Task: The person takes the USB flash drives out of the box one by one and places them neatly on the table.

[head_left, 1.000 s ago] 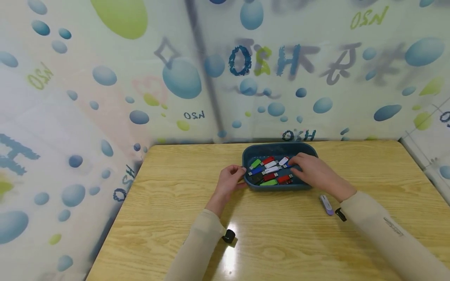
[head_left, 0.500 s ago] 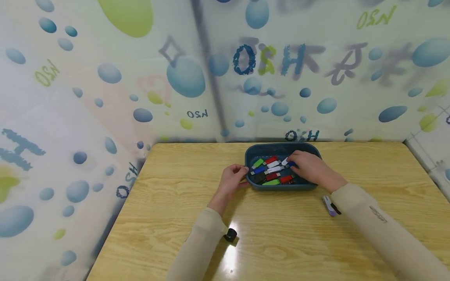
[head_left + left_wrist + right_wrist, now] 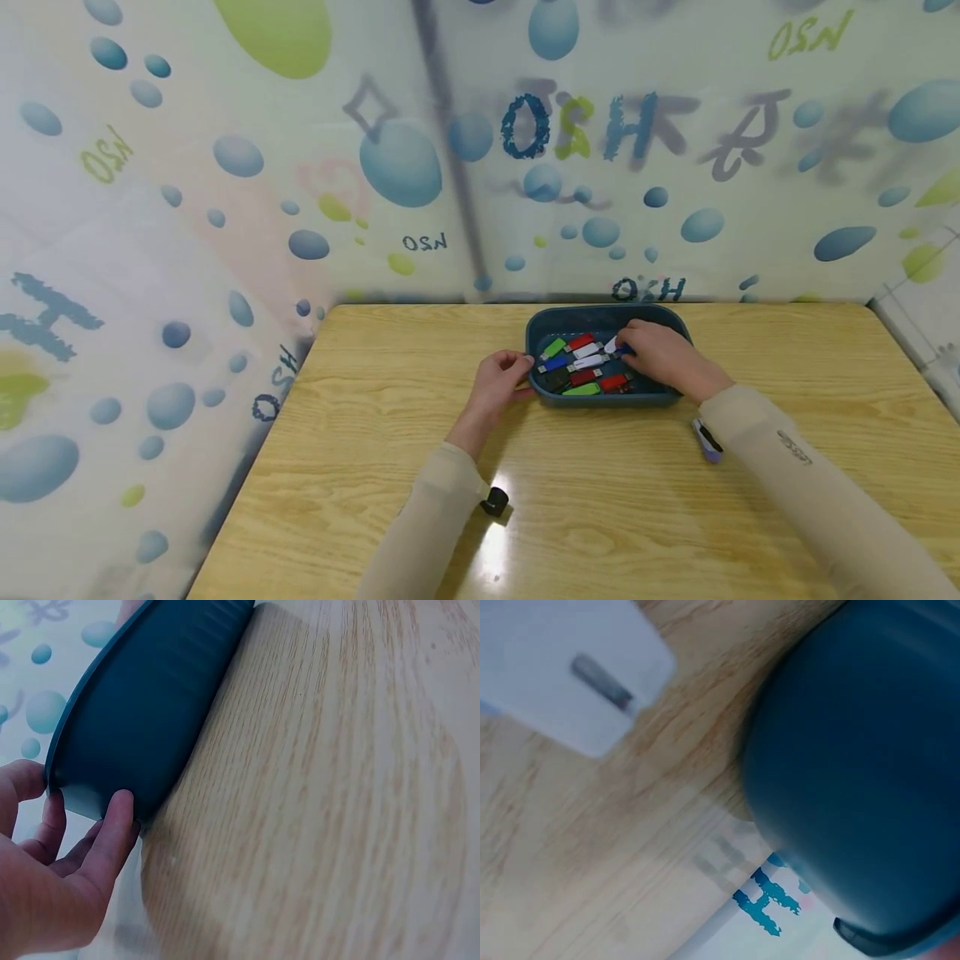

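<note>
A dark blue-green plastic tray [image 3: 607, 401] stands near the table's back edge with several USB sticks in it, green, red, white, blue and black. My left hand [image 3: 492, 387] grips the tray's left end. In the left wrist view its thumb and index finger meet the rim, and other fingers lie against the outer wall [image 3: 135, 712]. My right hand [image 3: 662, 354] reaches over the tray's right side and pinches a blue USB stick [image 3: 622, 352] beside a white one [image 3: 611, 344]. In the right wrist view the outside of the tray [image 3: 855, 765] hides nearly all of that hand.
A small white and lavender device [image 3: 708, 450] lies on the table [image 3: 592, 500] in front of the tray, partly behind the right cuff. It appears large in the right wrist view. A printed sheet [image 3: 247, 200] with bubbles and letters stands behind the table.
The right forearm has shifted slightly left, its cuff now overlapping the white and lavender device. The right fingers stay at the blue USB stick. The whole head view has slid a little.
</note>
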`<state>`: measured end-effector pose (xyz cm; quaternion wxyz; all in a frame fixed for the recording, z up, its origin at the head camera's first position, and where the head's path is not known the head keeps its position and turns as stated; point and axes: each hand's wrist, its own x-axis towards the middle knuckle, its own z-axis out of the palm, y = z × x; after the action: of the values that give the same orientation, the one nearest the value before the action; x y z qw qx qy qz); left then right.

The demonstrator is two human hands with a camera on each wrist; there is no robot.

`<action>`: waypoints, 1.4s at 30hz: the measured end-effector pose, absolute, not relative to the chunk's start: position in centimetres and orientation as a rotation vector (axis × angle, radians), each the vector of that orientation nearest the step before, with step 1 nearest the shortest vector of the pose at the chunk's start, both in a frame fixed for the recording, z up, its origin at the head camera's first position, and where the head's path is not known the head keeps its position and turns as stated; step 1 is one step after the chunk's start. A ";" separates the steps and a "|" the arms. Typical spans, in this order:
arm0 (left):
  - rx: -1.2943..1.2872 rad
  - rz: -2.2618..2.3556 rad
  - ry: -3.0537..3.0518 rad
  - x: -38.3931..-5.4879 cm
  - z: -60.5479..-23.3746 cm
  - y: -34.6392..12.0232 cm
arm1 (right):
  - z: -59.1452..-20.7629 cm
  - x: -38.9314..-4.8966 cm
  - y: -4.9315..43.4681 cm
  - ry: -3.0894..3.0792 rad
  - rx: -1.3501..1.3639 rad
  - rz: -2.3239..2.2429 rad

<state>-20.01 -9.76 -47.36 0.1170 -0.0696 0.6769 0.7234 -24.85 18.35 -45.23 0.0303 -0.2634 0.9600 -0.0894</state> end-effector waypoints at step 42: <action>-0.215 2.115 1.995 -19.8 -47.1 -9.7 | -42.7 -25.3 19.1 2.853 -0.629 -0.428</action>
<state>-19.80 -9.73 -47.15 0.1130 -0.0731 0.6800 0.7208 -25.26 19.09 -42.75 0.0945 -0.2121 0.9619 -0.1445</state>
